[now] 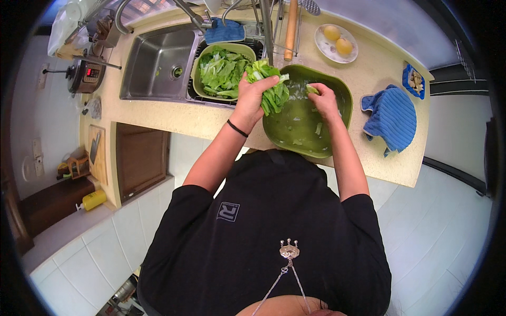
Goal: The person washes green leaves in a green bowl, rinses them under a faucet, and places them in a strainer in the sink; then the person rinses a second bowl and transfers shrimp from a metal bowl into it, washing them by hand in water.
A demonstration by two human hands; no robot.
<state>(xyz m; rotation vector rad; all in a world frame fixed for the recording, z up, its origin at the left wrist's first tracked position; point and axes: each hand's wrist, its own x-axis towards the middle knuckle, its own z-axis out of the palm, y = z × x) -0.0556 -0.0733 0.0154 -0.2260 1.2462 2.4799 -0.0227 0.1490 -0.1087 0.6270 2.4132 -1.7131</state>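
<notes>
A bunch of leafy greens (273,94) is clasped in my left hand (250,93), between a green basin and a basket. My right hand (325,100) pinches a small piece of leaf (312,89) above the green plastic basin (294,148). Water fills part of this basin, and several leaf scraps (318,128) float in it. To the left, cut leafy greens (223,71) are heaped in a light green basket (195,81), which rests on a black rack over the sink.
A stainless steel sink (154,63) lies left, with faucets (193,15) behind. A rolling pin (291,31) stands behind the basin. On the right are a plate (334,57) with two round yellow fruits, a blue cloth (391,118) and a blue tray (407,85) of ginger-like pieces.
</notes>
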